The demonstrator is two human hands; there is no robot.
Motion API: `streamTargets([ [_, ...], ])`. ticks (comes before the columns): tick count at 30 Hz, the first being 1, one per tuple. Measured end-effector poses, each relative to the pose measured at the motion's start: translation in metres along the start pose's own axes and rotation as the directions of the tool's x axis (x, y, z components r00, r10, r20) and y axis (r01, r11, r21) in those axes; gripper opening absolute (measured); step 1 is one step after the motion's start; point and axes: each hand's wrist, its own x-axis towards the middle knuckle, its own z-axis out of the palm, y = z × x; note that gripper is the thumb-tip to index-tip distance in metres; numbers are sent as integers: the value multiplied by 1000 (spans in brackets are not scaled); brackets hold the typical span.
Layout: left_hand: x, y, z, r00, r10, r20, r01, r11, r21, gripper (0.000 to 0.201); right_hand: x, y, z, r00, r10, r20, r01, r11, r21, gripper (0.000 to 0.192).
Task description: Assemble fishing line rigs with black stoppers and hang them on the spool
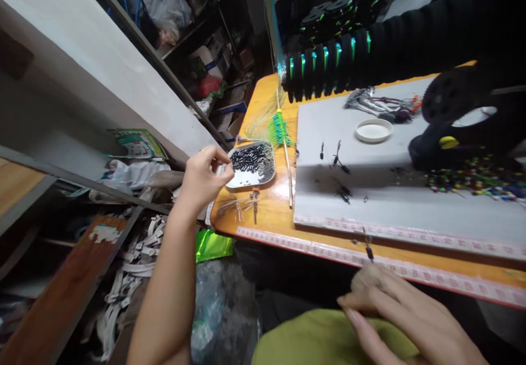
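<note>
My left hand (203,176) reaches out to the left end of the orange table (267,220), fingertips pinched together at the edge of a small metal tray (246,178) filled with tiny dark beads (252,159); whether a bead is between the fingers cannot be seen. My right hand (394,304) rests low over my lap below the table's front edge, fingers closed around something thin. A small dark piece (369,250) sits just above that hand, on the tape measure (337,252) glued along the edge.
A grey mat (394,200) covers the table, with scattered small dark parts, a white lid (373,130), coloured beads (476,181) and black spools (329,69) with green marks. A thin stick (286,157) lies beside the tray. Shelves, bags and clutter fill the left.
</note>
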Motion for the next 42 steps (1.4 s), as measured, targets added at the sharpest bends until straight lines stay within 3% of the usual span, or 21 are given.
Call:
streamTargets([
  [1, -17, 15, 5, 997, 10, -76, -16, 997, -81, 8, 2, -3, -2, 999, 38, 15, -39, 999, 22, 14],
  [2, -37, 31, 12, 987, -10, -163, -41, 951, -308, 9, 5, -5, -5, 996, 78, 33, -79, 996, 47, 13],
  [3, -57, 46, 22, 986, -70, -150, -15, 863, -506, 10, 7, -7, -7, 992, 112, 52, -116, 990, 74, 13],
  [4, -78, 60, 34, 989, -139, -45, 78, 761, -644, 14, 9, -9, -9, 987, 146, 65, -152, 983, 101, 12],
  [6, -113, 83, 61, 965, -191, 180, 250, 457, -854, 8, 12, -11, -11, 977, 199, 79, -209, 966, 151, 12],
  [8, -137, 98, 86, 901, -259, 348, 385, 110, -916, 2, 13, -11, -12, 963, 243, 114, -262, 944, 200, 12],
  [10, -149, 107, 105, 837, -298, 459, 428, -169, -888, 11, 13, -11, -12, 942, 289, 169, -325, 912, 252, 15],
  [12, -152, 112, 114, 795, -289, 534, 435, -341, -833, 20, 12, -11, -12, 913, 339, 228, -398, 864, 309, 19],
  [14, -153, 115, 116, 773, -252, 582, 445, -438, -781, 25, 13, -13, -12, 879, 390, 274, -470, 805, 361, 21],
  [20, -155, 117, 115, 750, -166, 640, 468, -551, -691, 26, 21, -18, -16, 809, 462, 363, -586, 686, 432, 19],
  [27, -155, 119, 116, 719, -123, 684, 481, -622, -618, 24, 21, -17, -19, 792, 464, 396, -609, 649, 456, 20],
  [37, -156, 118, 115, 719, -119, 685, 506, -586, -633, 28, 24, -18, -21, 768, 483, 420, -639, 620, 455, 21],
  [42, -156, 121, 115, 737, -134, 663, 523, -509, -684, 34, 21, -17, -21, 736, 497, 461, -677, 527, 513, 24],
])
